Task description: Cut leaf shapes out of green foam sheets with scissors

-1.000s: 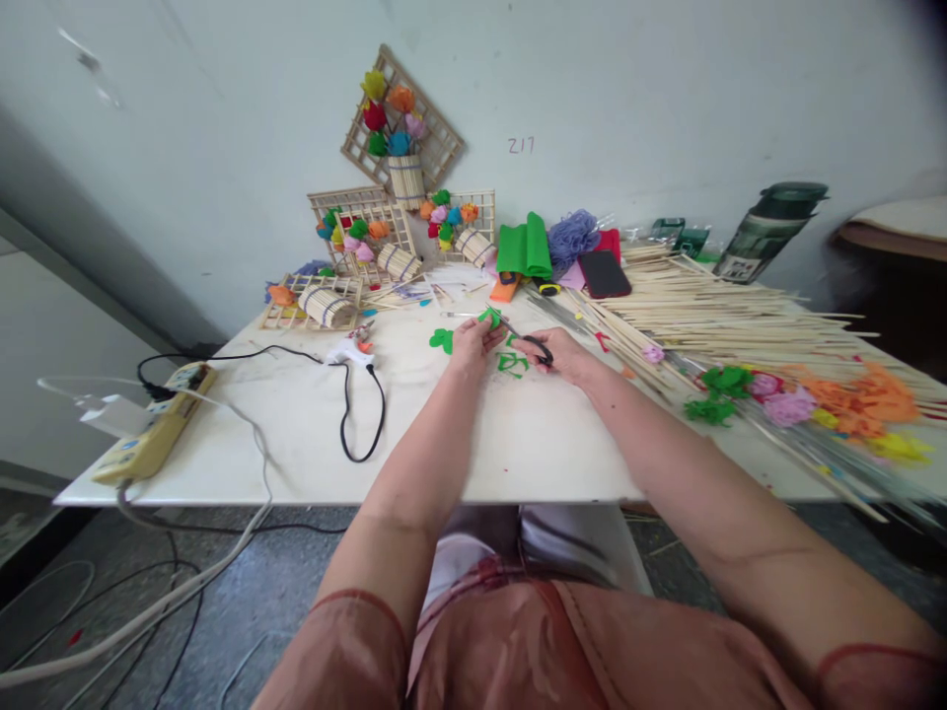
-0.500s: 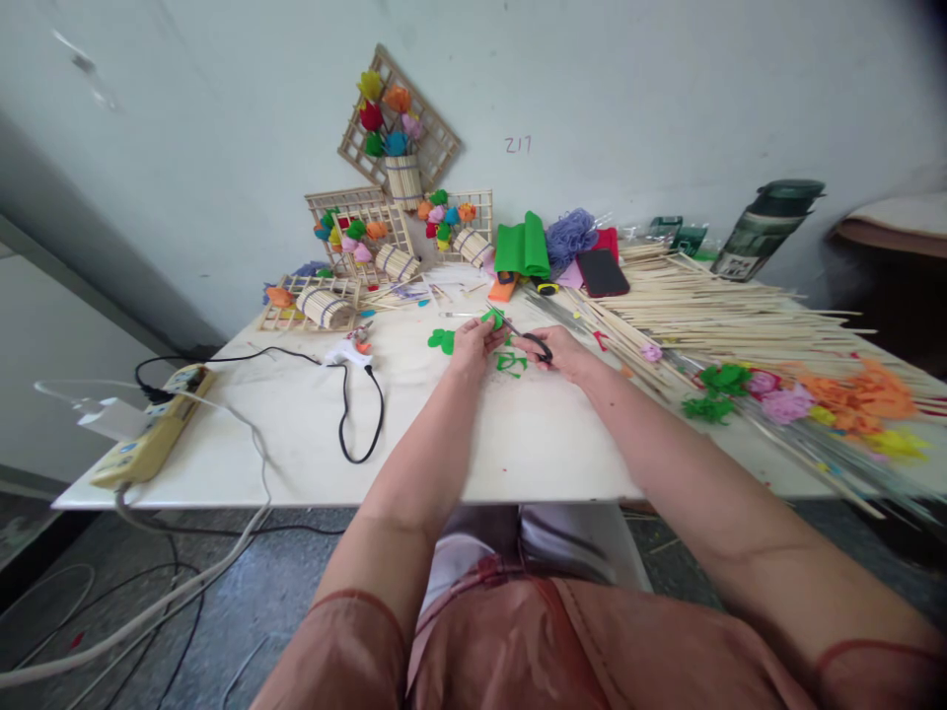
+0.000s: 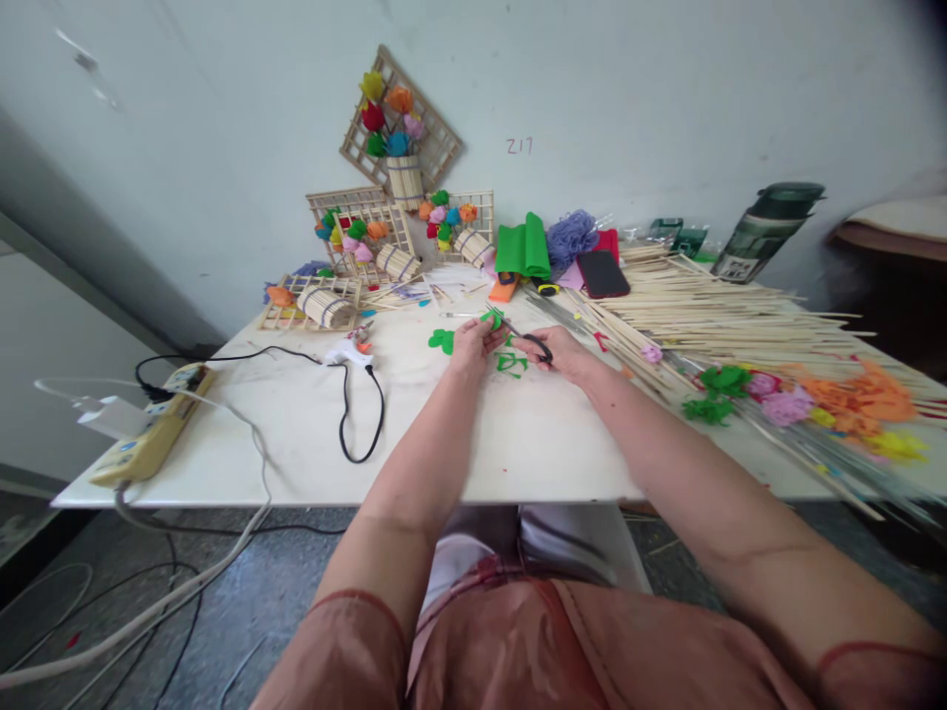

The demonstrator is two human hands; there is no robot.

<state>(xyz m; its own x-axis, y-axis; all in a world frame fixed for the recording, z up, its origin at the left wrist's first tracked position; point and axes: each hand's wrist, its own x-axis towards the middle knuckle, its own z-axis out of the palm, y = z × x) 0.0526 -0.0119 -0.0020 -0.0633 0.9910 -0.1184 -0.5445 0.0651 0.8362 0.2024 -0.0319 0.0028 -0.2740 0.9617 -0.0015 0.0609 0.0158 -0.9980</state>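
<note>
My left hand (image 3: 471,341) pinches a small green felt piece (image 3: 492,318) above the white table (image 3: 518,444). My right hand (image 3: 560,352) is closed on black-handled scissors (image 3: 534,344), whose blades point left into the green piece. A cut green leaf shape (image 3: 442,341) lies just left of my left hand. Green scraps (image 3: 512,363) lie on the table between my two hands.
A white glue gun (image 3: 347,351) with a black cord lies left, beyond it a yellow power strip (image 3: 152,434). Bamboo sticks (image 3: 710,306) and felt flowers (image 3: 814,399) cover the right side. Wooden lattice frames with flowers (image 3: 396,212), a green felt roll (image 3: 523,247) and a phone (image 3: 603,272) stand at the back.
</note>
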